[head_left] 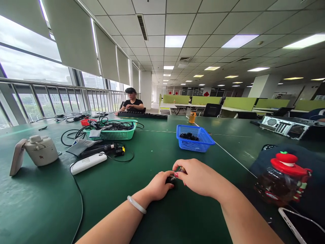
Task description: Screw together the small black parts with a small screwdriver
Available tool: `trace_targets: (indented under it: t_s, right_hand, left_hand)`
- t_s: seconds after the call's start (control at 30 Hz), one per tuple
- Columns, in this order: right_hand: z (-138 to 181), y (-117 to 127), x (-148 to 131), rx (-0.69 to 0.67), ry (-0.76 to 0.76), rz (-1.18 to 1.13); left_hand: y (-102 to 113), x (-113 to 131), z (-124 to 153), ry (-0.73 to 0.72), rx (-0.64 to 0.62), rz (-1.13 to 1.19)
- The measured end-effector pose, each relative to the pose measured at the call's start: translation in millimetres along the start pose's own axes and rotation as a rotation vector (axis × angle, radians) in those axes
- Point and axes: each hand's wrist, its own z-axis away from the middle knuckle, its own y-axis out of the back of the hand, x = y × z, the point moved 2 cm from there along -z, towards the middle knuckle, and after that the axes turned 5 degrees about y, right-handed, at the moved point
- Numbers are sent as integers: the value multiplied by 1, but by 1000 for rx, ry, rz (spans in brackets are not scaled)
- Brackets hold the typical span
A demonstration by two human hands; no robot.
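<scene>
My left hand (158,186), with a pale bangle at the wrist, is closed on a small black part (170,180) against the green tabletop. Just right of it, my right hand (196,177) pinches a short, thin tool with a brownish handle (181,170), its tip meeting the black part. The fingers cover most of both items, so the tool's exact kind does not show. Beyond my hands stands a blue plastic basket (195,146) with several small black parts (189,136) inside.
On the green table (142,203), a green basket of black cables (111,135), a white power strip (88,163) and a beige bottle (42,150) lie left. Right are a red-lidded jar (281,181), a phone (302,223) and a metal computer case (286,127). A person (133,104) sits opposite.
</scene>
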Motion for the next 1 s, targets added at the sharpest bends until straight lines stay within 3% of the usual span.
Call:
trace_targets:
  t_s: [0.67, 1.0]
  right_hand:
    - [-7, -14, 1, -39, -6, 79]
    - [-11, -30, -2, -116, 82, 108]
  left_hand:
    - [-1, -3, 0, -6, 14, -3]
    - [-6, -4, -4, -126, 2, 41]
